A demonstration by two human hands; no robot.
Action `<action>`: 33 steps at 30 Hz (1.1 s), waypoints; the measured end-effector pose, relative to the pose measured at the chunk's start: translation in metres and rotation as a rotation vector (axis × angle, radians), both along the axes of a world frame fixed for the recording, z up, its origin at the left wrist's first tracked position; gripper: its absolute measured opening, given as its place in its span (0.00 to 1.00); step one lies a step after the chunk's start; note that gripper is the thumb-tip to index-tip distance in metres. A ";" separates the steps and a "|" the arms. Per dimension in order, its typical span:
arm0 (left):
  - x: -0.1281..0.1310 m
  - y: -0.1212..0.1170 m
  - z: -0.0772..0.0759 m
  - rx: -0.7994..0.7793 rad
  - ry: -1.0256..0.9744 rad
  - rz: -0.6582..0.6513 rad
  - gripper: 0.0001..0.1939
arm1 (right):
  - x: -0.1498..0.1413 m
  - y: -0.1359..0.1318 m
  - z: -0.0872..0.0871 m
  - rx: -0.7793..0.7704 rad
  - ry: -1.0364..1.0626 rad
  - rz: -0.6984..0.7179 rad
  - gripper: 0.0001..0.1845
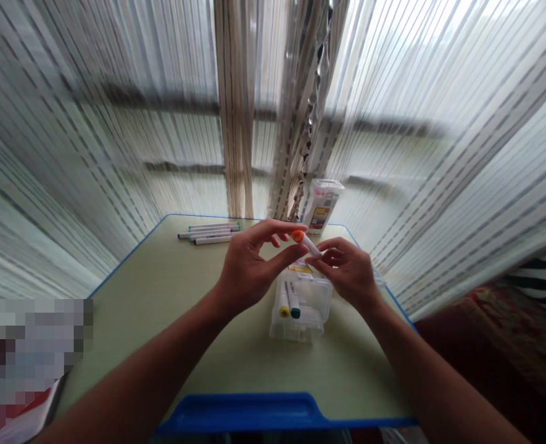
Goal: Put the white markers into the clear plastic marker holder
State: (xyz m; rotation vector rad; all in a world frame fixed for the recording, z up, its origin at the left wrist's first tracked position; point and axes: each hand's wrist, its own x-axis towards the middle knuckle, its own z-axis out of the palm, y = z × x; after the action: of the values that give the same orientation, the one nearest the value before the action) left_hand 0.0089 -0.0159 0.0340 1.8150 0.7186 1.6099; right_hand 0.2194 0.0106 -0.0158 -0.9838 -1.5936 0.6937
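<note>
Both my hands are raised over a small green table point(171, 308) with a blue rim. My left hand point(249, 265) pinches the orange cap end of a white marker point(306, 243) between thumb and fingers. My right hand point(349, 271) grips the marker's other end with closed fingers. Right below them stands an open clear plastic box point(300, 311) with two markers inside, one yellow-capped and one green-capped.
Several white markers point(210, 234) lie side by side at the table's far left. A second clear marker box point(322, 205) stands upright at the far edge against striped curtains. A blue tray lip point(245, 412) runs along the near edge.
</note>
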 end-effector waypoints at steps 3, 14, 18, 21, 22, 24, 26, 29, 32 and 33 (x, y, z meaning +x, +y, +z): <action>0.003 -0.002 0.003 0.061 0.038 0.079 0.11 | -0.001 -0.001 0.000 -0.030 0.028 0.033 0.16; 0.009 -0.013 0.005 0.211 0.158 -0.059 0.13 | -0.004 -0.008 0.012 0.108 -0.041 -0.020 0.08; 0.011 -0.014 0.006 0.230 0.155 -0.053 0.12 | -0.004 -0.011 0.015 0.135 -0.087 -0.037 0.07; 0.010 -0.015 0.007 0.245 0.165 -0.065 0.11 | -0.002 -0.010 0.015 0.143 -0.083 -0.028 0.07; 0.010 -0.015 0.007 0.251 0.171 -0.066 0.10 | -0.001 -0.009 0.014 0.142 -0.077 -0.019 0.07; 0.010 -0.016 0.007 0.270 0.188 -0.061 0.10 | 0.001 -0.006 0.012 0.134 -0.063 0.000 0.08; 0.009 -0.017 0.007 0.291 0.205 -0.032 0.09 | 0.003 -0.004 0.010 0.133 -0.065 -0.006 0.09; 0.004 -0.014 0.005 0.290 0.219 0.094 0.08 | 0.006 0.000 0.009 0.153 -0.100 -0.038 0.10; -0.005 -0.002 0.000 0.195 0.204 0.274 0.06 | 0.011 0.004 0.009 0.130 -0.125 -0.039 0.10; -0.009 0.003 -0.002 0.135 0.184 0.302 0.06 | 0.012 0.006 0.010 0.104 -0.120 -0.029 0.11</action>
State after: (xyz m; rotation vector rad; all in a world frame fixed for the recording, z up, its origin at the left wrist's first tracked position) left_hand -0.0006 -0.0125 0.0317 2.0491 1.0301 1.7300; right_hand 0.2318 0.0163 -0.0061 -0.9852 -1.6985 0.5346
